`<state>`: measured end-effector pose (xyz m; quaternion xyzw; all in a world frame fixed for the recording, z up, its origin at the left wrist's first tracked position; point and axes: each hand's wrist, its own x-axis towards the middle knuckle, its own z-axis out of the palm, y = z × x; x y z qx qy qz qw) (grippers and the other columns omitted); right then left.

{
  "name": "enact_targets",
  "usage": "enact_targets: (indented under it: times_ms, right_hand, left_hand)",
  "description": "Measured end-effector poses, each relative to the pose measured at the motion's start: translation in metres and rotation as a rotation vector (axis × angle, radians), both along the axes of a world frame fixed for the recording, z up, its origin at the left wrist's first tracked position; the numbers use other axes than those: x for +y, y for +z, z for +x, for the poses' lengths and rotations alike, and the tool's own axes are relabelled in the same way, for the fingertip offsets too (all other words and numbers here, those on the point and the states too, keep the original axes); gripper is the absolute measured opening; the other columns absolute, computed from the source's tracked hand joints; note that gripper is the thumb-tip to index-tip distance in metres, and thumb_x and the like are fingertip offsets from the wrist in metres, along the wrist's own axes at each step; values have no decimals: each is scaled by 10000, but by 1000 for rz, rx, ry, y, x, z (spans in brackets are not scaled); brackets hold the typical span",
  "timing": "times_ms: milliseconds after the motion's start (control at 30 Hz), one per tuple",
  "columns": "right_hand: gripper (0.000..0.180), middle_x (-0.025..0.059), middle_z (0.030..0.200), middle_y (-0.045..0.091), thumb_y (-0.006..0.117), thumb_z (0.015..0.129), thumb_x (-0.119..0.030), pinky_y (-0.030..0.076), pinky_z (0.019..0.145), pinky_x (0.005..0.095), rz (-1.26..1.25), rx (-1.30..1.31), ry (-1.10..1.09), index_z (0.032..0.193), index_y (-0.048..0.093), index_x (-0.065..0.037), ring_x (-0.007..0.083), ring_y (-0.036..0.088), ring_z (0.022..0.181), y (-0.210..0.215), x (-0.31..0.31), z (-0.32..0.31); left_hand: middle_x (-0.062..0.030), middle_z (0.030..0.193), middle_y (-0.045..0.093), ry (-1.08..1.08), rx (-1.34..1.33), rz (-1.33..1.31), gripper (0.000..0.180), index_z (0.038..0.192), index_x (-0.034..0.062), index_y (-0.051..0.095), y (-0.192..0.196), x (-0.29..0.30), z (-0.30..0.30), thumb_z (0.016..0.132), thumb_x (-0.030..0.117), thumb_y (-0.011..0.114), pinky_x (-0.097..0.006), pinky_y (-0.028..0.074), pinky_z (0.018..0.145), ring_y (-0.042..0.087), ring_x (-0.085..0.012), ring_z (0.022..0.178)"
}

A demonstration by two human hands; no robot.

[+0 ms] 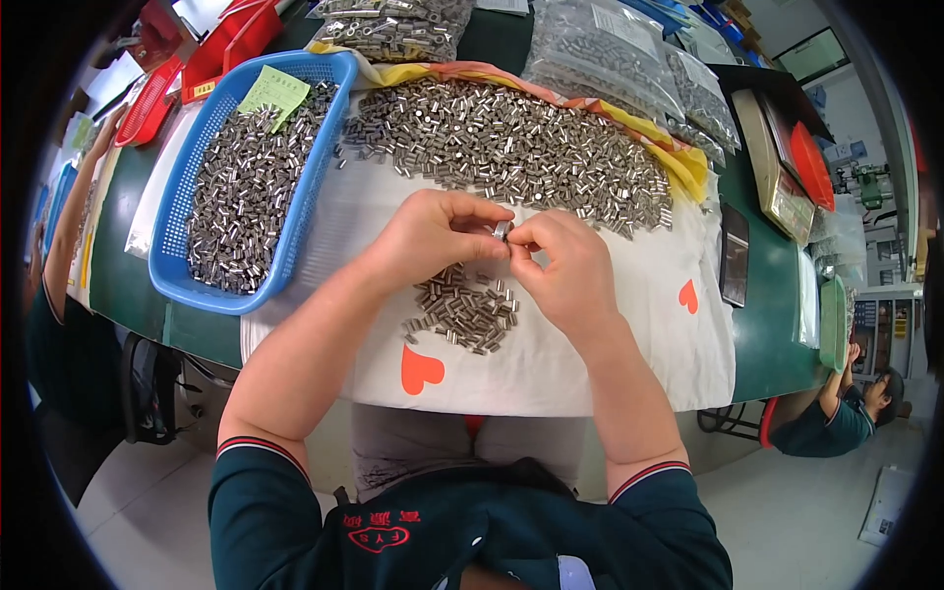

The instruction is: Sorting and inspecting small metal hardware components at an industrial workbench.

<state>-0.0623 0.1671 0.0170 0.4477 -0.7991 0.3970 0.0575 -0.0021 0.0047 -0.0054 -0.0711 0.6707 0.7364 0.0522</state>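
Note:
My left hand [433, 241] and my right hand [565, 264] meet over the white cloth [551, 369]. Between their fingertips is a small metal cylinder [502, 230], pinched from both sides and partly hidden by the fingers. Just below the hands lies a small heap of similar metal cylinders [466, 317]. Beyond them spreads a much larger pile of shiny cylinders [531, 147], bordered at its far side by a rolled yellow and orange cloth edge [644, 133].
At the left stands a blue perforated basket [169, 265] of cylinders with a green note [275, 93]. Clear bags of metal parts [600, 59] lie at the back. A dark phone-like object [735, 254] rests right of the cloth. Other people sit at both sides.

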Motion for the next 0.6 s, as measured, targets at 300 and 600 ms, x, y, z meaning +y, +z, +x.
enact_targets:
  times_ms: [300,600]
  right_hand:
    - [130,59,704,591,639,698,-82,440,568,262,45,-472,100,789,587,-5,145,562,625,7,15,-13]
    - [115,5,664,568,647,722,-104,407,565,212,189,-545,-204,804,612,-31,57,501,611,9,30,-42]
  left_hand:
    - [-75,892,631,-87,-25,-40,373,1041,-39,574,11,0,0,701,43,705,-226,491,678,583,-90,775]
    - [1,805,609,-232,30,-94,329,981,4,622,5,1,2,680,73,735,-193,441,662,525,-50,729]
